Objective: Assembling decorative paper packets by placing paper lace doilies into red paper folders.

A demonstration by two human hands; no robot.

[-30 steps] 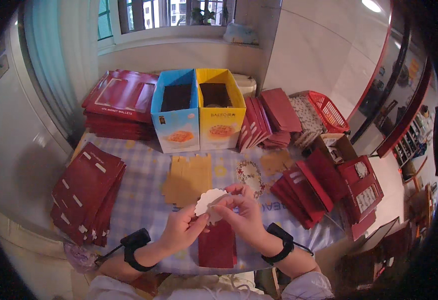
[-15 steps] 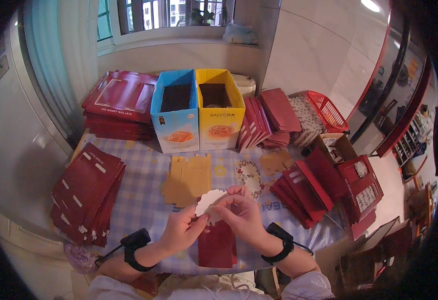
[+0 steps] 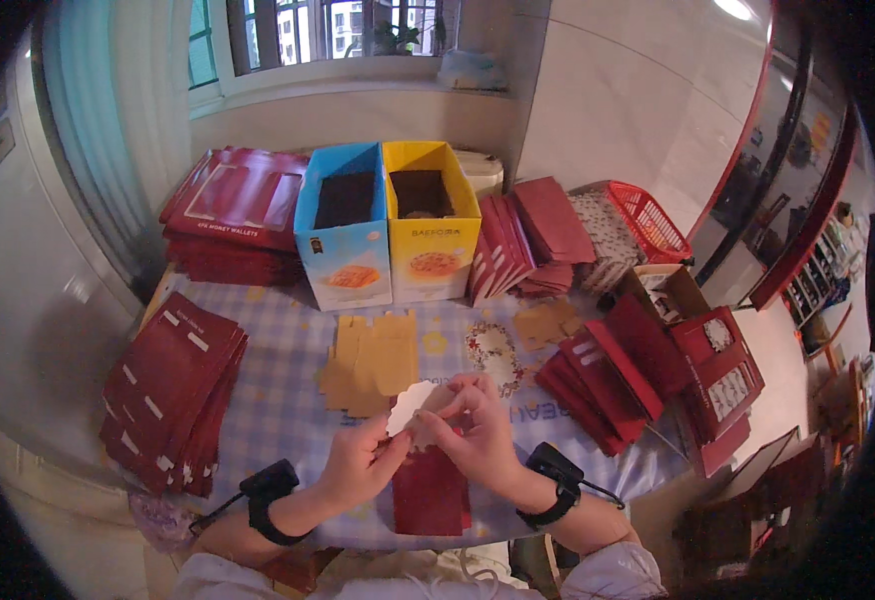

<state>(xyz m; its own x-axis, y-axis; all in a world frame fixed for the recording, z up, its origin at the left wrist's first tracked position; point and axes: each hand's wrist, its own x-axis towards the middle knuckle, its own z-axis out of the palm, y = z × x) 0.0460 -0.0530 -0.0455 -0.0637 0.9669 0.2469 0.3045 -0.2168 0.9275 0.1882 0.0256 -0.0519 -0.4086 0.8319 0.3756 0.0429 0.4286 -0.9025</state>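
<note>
Above checked cloth at the frame's lower centre, left hand and right hand pinch a white card, best held lightly against creasing.

White sleeves, black wrist straps

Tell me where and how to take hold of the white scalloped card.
Pinch the white card by its upper-left scalloped rim, probably best from the far left: that edge is uncovered, while the left hand covers part of its lower edge and the right hand its right side.
</note>
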